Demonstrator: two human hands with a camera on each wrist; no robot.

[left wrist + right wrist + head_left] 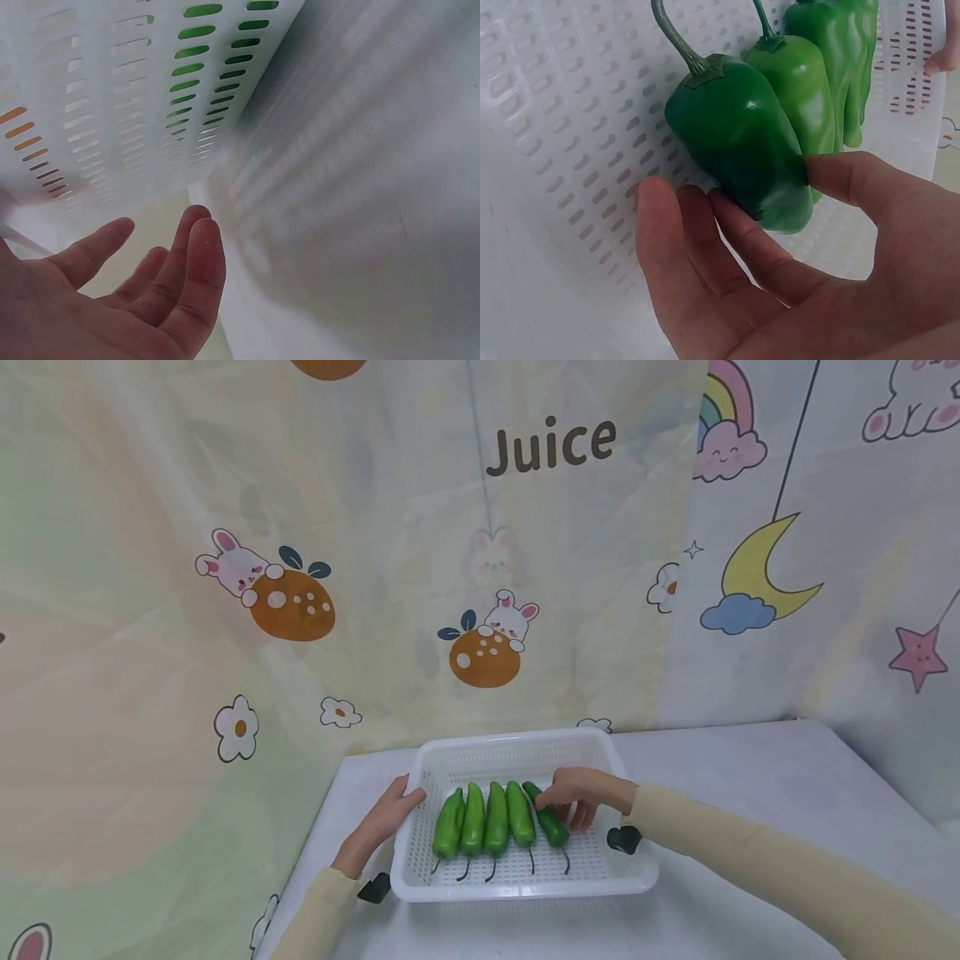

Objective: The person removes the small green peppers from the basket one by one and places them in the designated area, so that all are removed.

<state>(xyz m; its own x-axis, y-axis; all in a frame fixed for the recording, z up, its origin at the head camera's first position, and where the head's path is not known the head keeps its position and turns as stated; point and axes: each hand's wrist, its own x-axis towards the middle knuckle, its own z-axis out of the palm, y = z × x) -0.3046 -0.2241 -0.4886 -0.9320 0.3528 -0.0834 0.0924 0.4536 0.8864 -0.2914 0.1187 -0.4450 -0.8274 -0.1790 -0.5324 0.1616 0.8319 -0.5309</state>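
Note:
Several green peppers lie side by side in a white perforated plastic basket (pixel 525 889), stems pointing toward me. My right hand (pixel 588 789) reaches into the basket and pinches the darker green pepper (pixel 731 135) at the right end of the row. In the right wrist view its thumb presses one side while fingertips meet the other. The neighbouring pepper (pixel 799 90) lies right against it. At the basket's left rim is my left hand (pixel 386 814), its thumb over the edge and its fingers (pixel 202 262) outside along the wall, loosely bent.
The basket stands on a white-covered table (pixel 720 777). Behind it hangs a cloth curtain (pixel 405 552) printed with rabbits and oranges, close to the basket's far side. Black wrist cameras sit near both lower corners of the basket.

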